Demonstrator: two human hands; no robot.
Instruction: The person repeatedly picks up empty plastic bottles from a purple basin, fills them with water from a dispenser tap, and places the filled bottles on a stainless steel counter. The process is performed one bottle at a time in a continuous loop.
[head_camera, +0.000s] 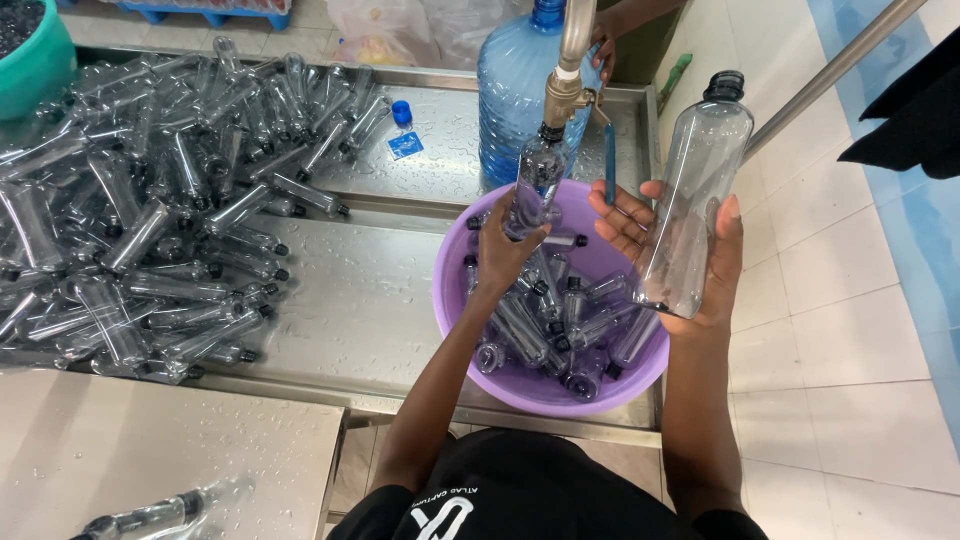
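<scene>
Left hand (508, 245) fingers clamped on small bottle (535, 185) under tap (565, 85). Right hand (690, 250) fingers wrap an empty clear bottle (700, 190) at 3 o'clock. Purple basin (450, 300) holds capped bottles.

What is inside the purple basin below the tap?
The purple basin holds many clear plastic bottles with black necks, lying in a heap. Its bottom is mostly covered by them and by the left hand.

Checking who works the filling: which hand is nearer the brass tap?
Left. The left hand holds a bottle up under the brass tap, just below it. The right hand is off to the tap's right and lower, holding an empty bottle.
</scene>
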